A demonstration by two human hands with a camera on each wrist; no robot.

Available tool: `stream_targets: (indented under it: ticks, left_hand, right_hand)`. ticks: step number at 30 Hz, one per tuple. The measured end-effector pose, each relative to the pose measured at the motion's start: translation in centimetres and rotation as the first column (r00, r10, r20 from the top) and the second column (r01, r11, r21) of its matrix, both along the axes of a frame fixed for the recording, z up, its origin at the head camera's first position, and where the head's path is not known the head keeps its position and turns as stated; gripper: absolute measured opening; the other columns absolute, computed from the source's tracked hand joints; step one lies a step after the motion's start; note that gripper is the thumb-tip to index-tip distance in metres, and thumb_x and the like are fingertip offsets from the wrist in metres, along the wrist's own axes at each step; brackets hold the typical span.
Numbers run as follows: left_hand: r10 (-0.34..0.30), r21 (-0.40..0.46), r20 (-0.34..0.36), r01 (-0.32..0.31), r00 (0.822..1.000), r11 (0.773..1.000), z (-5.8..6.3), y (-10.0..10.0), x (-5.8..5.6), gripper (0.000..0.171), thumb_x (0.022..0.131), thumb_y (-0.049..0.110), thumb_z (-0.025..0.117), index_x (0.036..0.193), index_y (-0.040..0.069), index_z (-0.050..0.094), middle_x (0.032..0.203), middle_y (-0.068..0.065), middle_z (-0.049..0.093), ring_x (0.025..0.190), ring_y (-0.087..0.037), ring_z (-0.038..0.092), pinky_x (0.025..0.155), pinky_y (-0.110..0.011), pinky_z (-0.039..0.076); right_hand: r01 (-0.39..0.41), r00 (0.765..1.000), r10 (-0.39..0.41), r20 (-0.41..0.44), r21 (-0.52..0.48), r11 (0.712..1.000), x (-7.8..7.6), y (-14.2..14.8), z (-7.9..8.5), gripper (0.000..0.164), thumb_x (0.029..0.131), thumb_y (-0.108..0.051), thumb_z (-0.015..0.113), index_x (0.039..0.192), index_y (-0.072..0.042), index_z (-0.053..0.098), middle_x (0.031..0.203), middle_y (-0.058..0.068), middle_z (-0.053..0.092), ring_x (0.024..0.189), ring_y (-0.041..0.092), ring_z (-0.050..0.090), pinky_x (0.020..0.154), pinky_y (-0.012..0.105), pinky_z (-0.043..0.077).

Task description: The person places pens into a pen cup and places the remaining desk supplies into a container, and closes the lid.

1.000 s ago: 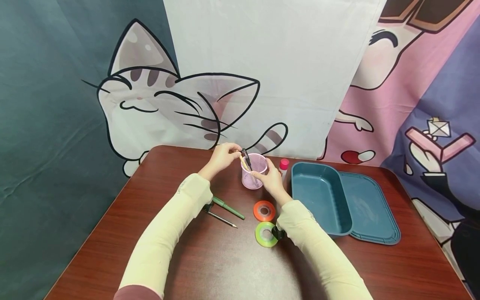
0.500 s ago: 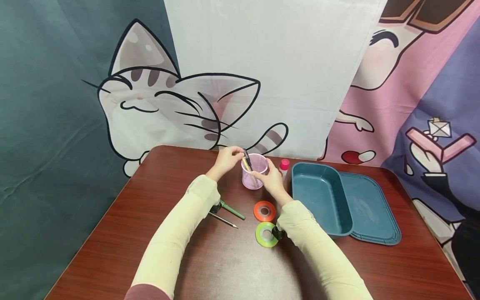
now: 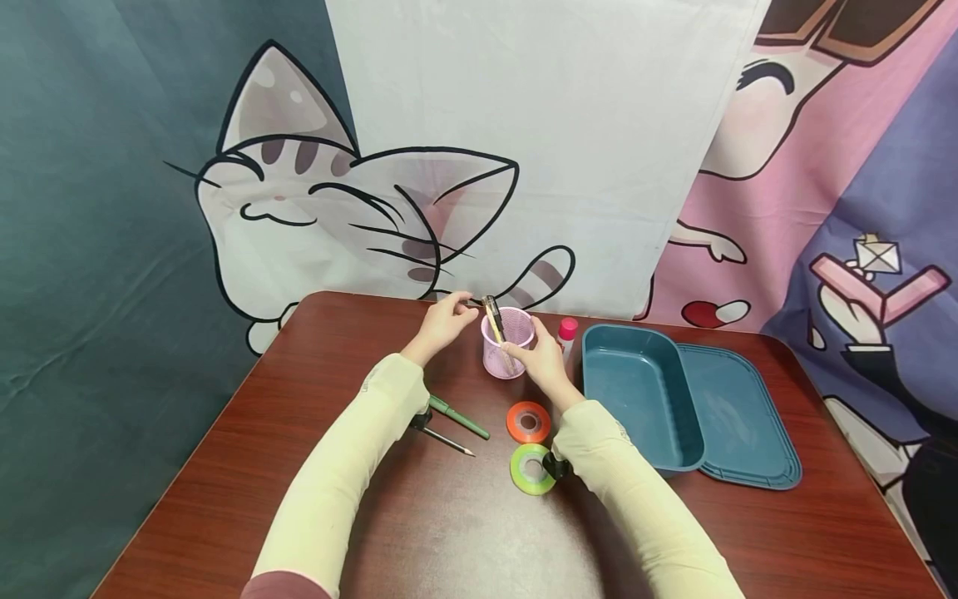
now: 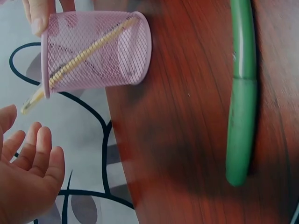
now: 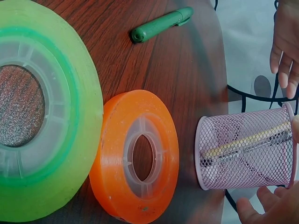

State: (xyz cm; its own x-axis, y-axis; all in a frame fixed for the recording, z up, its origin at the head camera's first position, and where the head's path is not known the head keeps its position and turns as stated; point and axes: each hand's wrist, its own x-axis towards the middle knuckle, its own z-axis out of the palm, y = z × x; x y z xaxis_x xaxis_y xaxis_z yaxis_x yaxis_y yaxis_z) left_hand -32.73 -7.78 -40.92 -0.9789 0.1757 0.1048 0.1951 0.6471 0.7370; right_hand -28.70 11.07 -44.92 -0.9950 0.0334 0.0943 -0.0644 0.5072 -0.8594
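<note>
A pink mesh pen cup (image 3: 494,363) stands near the table's far edge. My right hand (image 3: 542,362) grips its rim from the right, thumb in front. Inside, a slim yellow patterned stick (image 4: 88,51) leans with its end poking above the rim, beside a black pen (image 3: 494,309) with a clip. Just left of the cup, my left hand (image 3: 441,327) holds nothing; its fingers are loosely bent. In the left wrist view a small gap separates those fingertips from the yellow stick's end.
A green pen (image 3: 460,418) and a dark pencil (image 3: 449,443) lie near the left sleeve. Orange tape (image 3: 513,424) and green tape (image 3: 518,474) lie by the right wrist. A red-capped glue stick (image 3: 567,329), blue box (image 3: 636,383) and lid (image 3: 737,416) are further right.
My left hand has let go of the yellow stick, now standing in the cup, and drawn back slightly to the left. My right hand stays on the cup.
</note>
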Motion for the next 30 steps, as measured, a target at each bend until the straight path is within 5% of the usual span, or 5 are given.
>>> stream_targets:
  ticks: [16, 30]
  left_hand:
    - [-0.087, -0.024, 0.003, 0.087, 0.996, 0.996, -0.4, -3.9, 1.1, 0.035, 0.084, 0.022, 0.058, 0.116, 0.008, 0.055, 0.101, -0.012, 0.062, 0.094, -0.023, 0.057, 0.082, -0.036, 0.044]
    - [-0.213, -0.048, 0.044, 0.215, 0.976, 0.975, -1.5, -6.5, 2.2, 0.031, 0.083, 0.014, 0.059, 0.112, 0.005, 0.057, 0.108, -0.018, 0.059, 0.097, -0.025, 0.055, 0.083, -0.039, 0.043]
  right_hand:
    - [-0.007, 1.000, 0.007, 0.009, 0.010, 1.000, 0.1, 0.0, 0.2, 0.074, 0.072, -0.032, 0.071, 0.134, -0.010, 0.035, 0.128, 0.015, 0.048, 0.115, 0.028, 0.047, 0.097, 0.041, 0.037]
    - [-0.001, 1.000, 0.001, 0.012, 0.005, 1.000, 0.2, -0.1, 0.3, 0.077, 0.072, -0.031, 0.071, 0.135, -0.009, 0.033, 0.127, 0.016, 0.048, 0.112, 0.028, 0.049, 0.096, 0.040, 0.038]
